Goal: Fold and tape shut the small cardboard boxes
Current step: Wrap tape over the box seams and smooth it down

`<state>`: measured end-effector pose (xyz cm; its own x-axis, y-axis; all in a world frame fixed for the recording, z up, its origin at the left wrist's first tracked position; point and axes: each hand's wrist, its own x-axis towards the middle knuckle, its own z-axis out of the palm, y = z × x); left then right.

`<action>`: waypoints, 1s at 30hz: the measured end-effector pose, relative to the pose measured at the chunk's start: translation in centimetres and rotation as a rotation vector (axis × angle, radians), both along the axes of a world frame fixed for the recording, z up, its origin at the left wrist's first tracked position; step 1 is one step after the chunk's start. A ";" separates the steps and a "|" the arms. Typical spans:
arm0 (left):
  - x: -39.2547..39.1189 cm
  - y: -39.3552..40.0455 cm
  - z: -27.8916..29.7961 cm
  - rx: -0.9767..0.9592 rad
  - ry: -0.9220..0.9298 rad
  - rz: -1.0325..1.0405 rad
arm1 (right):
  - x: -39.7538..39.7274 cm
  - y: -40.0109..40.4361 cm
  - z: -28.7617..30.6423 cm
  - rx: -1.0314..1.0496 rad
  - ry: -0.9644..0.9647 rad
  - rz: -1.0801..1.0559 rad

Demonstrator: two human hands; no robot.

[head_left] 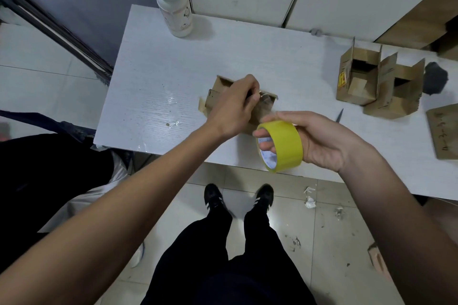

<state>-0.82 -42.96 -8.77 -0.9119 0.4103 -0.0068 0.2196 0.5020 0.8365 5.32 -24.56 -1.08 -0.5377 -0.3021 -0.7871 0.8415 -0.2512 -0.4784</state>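
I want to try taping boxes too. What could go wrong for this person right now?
The stretched tape strip between the yellow tape roll and the small box might twist or stick to itself. The left hand covers the box, so the strip may land crooked. The dark pointed tool beside the right hand could get bumped.

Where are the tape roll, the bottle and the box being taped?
tape roll (285,141), head view, yellow outer band.
bottle (174,10), head view, white body.
box (218,93), head view, left cardboard side beside the left hand (235,106).
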 end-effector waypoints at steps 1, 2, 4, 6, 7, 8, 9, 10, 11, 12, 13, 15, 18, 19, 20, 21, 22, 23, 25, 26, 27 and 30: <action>0.0 0.1 -0.2 -0.004 -0.022 0.030 | -0.4 -0.3 -0.2 0.023 -0.009 0.006; 0.0 0.1 -0.4 0.002 -0.023 0.064 | -0.8 -0.7 -0.3 0.046 -0.011 0.018; 0.4 0.1 -0.7 -0.006 0.004 0.144 | -1.2 -1.4 -0.6 0.096 0.001 0.042; 1.0 0.1 -1.1 -0.046 0.012 0.211 | -1.5 -2.0 -0.7 0.137 0.014 0.064; 1.2 0.2 -1.2 -0.054 0.004 0.237 | -1.7 -2.2 -0.8 0.148 0.012 0.069; 1.4 0.3 -1.5 -0.053 0.000 0.255 | -1.8 -2.4 -0.9 0.160 0.010 0.073; 1.5 0.4 -1.6 -0.047 0.004 0.266 | -1.9 -2.5 -0.9 0.179 0.011 0.084; 1.6 0.4 -1.8 -0.037 0.014 0.274 | -2.0 -2.6 -1.0 0.210 0.013 0.099; 1.7 0.3 -2.0 -0.030 0.021 0.280 | -2.1 -2.6 -1.2 0.244 0.016 0.111; 1.7 0.2 -2.2 -0.023 0.024 0.285 | -2.3 -2.6 -1.3 0.283 0.018 0.124; 1.8 0.1 -2.4 -0.020 0.029 0.288 | -2.4 -2.5 -1.4 0.320 0.021 0.137; 2.2 -0.1 -2.9 -0.005 0.034 0.285 | -2.8 -2.5 -1.5 0.391 0.025 0.175; 2.5 0.1 -3.4 0.013 -0.008 0.298 | -3.4 -2.6 -1.6 0.551 0.080 0.294; 2.5 0.2 -3.3 -0.006 -0.023 0.321 | -3.8 -2.6 -1.4 0.633 0.120 0.381; 2.3 0.4 -3.3 -0.032 -0.032 0.350 | -4.2 -2.6 -1.1 0.713 0.156 0.476; 2.1 0.5 -3.1 -0.057 -0.036 0.372 | -4.7 -2.7 -0.8 0.767 0.177 0.560; 1.9 0.6 -2.8 -0.075 -0.042 0.380 | -5.2 -2.7 -0.3 0.799 0.189 0.623; 1.7 0.8 -2.4 -0.086 -0.045 0.376 | -5.8 -2.7 0.1 0.818 0.201 0.675; 1.2 0.8 -1.7 -0.088 -0.013 0.385 | -7.0 -3.0 0.4 0.877 0.223 0.772; 1.0 0.8 -1.3 -0.086 0.009 0.403 | -7.7 -3.3 0.3 0.924 0.234 0.810; 0.8 0.7 -1.1 -0.082 0.014 0.417 | -8.3 -3.6 0.1 0.965 0.235 0.842; 0.6 -0.1 -0.2 -0.082 -0.024 0.402 | -9.7 -4.8 -0.6 1.035 0.210 0.915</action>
